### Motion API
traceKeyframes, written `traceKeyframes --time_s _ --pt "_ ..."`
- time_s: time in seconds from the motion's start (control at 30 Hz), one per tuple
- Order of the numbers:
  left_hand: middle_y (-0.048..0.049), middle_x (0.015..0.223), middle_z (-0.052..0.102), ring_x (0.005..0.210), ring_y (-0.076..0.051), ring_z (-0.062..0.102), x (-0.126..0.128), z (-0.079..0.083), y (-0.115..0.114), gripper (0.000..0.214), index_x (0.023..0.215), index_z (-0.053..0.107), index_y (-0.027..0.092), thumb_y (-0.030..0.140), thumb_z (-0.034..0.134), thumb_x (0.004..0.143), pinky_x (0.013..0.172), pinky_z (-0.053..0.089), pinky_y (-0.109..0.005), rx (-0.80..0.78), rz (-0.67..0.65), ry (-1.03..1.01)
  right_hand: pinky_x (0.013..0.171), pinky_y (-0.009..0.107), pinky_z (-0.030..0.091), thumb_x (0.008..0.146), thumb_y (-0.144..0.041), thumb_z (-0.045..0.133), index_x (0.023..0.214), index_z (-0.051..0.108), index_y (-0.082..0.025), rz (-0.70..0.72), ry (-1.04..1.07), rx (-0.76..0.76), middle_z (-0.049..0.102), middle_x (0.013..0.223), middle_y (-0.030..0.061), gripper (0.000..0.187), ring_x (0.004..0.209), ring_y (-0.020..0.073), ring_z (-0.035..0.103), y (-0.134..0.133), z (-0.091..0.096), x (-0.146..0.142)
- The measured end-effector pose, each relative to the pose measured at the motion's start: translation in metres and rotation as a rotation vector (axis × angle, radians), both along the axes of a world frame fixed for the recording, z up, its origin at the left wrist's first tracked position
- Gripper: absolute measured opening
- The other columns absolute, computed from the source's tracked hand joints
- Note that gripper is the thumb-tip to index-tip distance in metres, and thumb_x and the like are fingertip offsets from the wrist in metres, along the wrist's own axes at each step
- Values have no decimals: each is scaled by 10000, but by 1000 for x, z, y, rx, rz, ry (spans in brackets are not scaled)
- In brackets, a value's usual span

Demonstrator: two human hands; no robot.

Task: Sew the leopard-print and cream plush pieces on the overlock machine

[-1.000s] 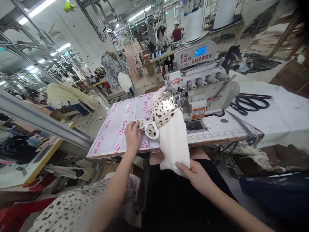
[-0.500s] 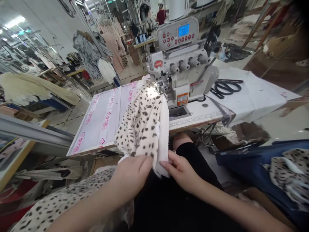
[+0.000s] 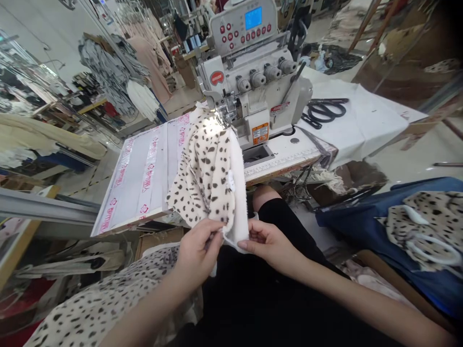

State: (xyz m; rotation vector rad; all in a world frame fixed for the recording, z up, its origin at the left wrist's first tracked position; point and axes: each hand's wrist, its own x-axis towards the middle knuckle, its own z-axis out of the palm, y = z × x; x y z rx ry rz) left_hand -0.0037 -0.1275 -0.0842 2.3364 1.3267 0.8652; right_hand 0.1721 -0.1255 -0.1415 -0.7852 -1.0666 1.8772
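Head view: hands (image 3: 197, 253) (image 3: 269, 246) on spotted fleece (image 3: 206, 173)

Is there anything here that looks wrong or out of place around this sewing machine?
Yes, a little: a messy tangle of pale scraps and cables sits under the sewing table, loose and not tidied. Nothing else looks spilled or damaged.

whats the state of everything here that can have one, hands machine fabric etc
left hand, pinching the fabric's lower edge
right hand, pinching the white edge
spotted fleece, held up, top end at the machine's foot
overlock machine, display lit
black-handled scissors, lying on white cloth
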Motion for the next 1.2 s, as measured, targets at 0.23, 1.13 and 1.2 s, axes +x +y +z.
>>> traceKeyframes --time_s 0.23,1.13,1.2 --pt "-23 793 584 722 -102 552 2 1 -4 121 896 566 165 117 487 818 644 443 -202 -6 33 -31 615 239 391 701 -417 662 728 553 -139 9 -60 6 516 671 -12 299 626 106 473 -8 3 7" --pt "-13 720 587 644 -81 541 27 15 -3 125 877 583 153 85 508 804 591 436 -182 52 -104 19 570 221 355 828 -199 474 616 443 -174 -202 -459 555 456 620 -13 215 612 114 444 -3 26 9" --pt "-17 731 589 650 -88 543 26 12 -4 118 885 576 153 97 509 804 599 437 -192 64 -106 64 573 226 354 815 -186 474 614 440 -172 -184 -479 523 443 623 -15 205 609 115 432 -4 27 11"
